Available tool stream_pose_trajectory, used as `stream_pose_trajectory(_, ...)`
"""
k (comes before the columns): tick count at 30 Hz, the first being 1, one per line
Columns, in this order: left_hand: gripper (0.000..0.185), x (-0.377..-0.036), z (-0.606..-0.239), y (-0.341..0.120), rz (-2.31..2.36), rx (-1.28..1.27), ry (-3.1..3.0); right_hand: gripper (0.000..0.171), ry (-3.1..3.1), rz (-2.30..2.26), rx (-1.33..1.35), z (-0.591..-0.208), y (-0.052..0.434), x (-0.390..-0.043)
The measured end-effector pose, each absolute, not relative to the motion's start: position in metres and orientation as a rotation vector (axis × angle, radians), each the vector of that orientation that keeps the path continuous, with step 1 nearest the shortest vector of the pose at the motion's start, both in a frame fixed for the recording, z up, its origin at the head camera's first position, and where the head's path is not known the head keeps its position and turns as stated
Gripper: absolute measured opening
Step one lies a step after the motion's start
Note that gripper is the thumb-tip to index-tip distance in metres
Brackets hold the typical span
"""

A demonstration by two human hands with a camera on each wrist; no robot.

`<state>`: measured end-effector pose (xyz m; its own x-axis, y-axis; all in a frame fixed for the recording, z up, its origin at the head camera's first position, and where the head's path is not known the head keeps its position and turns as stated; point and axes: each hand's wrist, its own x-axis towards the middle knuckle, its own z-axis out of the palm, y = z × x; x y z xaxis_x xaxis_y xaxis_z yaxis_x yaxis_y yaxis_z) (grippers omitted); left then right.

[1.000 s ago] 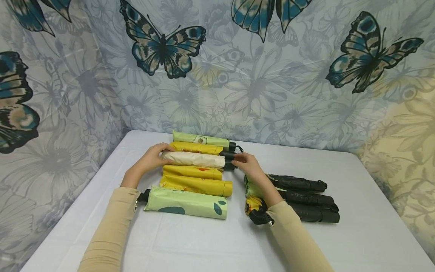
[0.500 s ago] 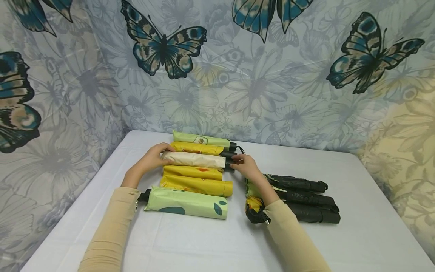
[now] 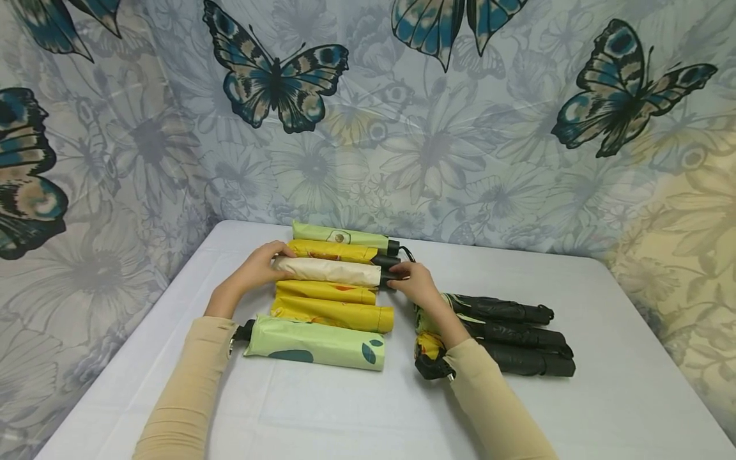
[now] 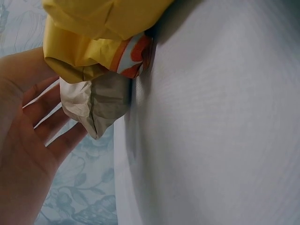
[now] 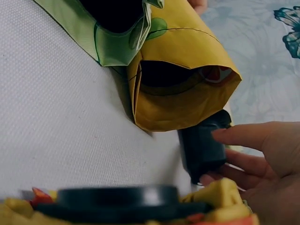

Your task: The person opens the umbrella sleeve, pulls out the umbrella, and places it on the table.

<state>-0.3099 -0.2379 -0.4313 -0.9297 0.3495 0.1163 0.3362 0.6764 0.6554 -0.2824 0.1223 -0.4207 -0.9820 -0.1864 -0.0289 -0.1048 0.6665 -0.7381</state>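
Head view: white worktop (image 3: 604,358) before a butterfly-print backdrop (image 3: 460,128). A row of folded umbrellas runs from 12 to 6 o'clock at centre: pale green umbrella (image 3: 339,237) farthest, then a yellow umbrella (image 3: 333,250), the cream umbrella (image 3: 328,271), two more yellow ones, and a green umbrella with dark spots (image 3: 316,343) nearest. The left hand (image 3: 253,271) cups the cream umbrella's closed end at 9 o'clock; the right hand (image 3: 415,284) meets its black handle (image 3: 388,278) at 3 o'clock. Judgement: holding both ends keeps it square with its neighbours in the row. Three black umbrellas (image 3: 517,338) lie at 4 o'clock, well apart from the row, seemingly sorted by colour. Left wrist view: left hand (image 4: 28,140) with fingers (image 4: 51,125) straight and loosely spread, touching the cream fabric tip (image 4: 96,105); yellow fabric with an orange patch (image 4: 89,51) sits just beside it at 12 o'clock. A flat push, not a grasp. Right wrist view: right hand (image 5: 267,168), fingers (image 5: 243,133) nearly straight, resting along the black handle (image 5: 201,147) from 3 o'clock, thumb under it; whether it pinches, I cannot tell. Yellow sleeve mouth (image 5: 183,89) above, green fabric (image 5: 103,37) at 11 o'clock.
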Motion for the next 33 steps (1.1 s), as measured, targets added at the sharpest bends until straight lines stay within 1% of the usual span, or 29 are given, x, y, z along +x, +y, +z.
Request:
stream_pose_trajectory(6,0.038,-0.3086,-0.4301,-0.2392,1.077,0.614,2.870,0.042,2.781,-1.127,-0.298,-0.4201,0.1217,-0.2842)
stream_pose_trajectory(12,0.041,-0.3096,-0.4303,-0.2405,1.028,0.644,2.884,0.045,2.820,-1.056,-0.328,-0.4216,0.1204,-0.2851)
stream_pose_trajectory(23,0.041,-0.3098,-0.4325,-0.2414,1.023,0.632,2.869,0.041,2.831,-1.014,-0.339,-0.4249,0.1204,-0.2874)
stream_pose_trajectory(33,0.045,-0.3104,-0.4349,-0.2423,1.016,0.643,2.851,0.041,2.797,-1.040,-0.328,-0.4232,0.1245,-0.2853)
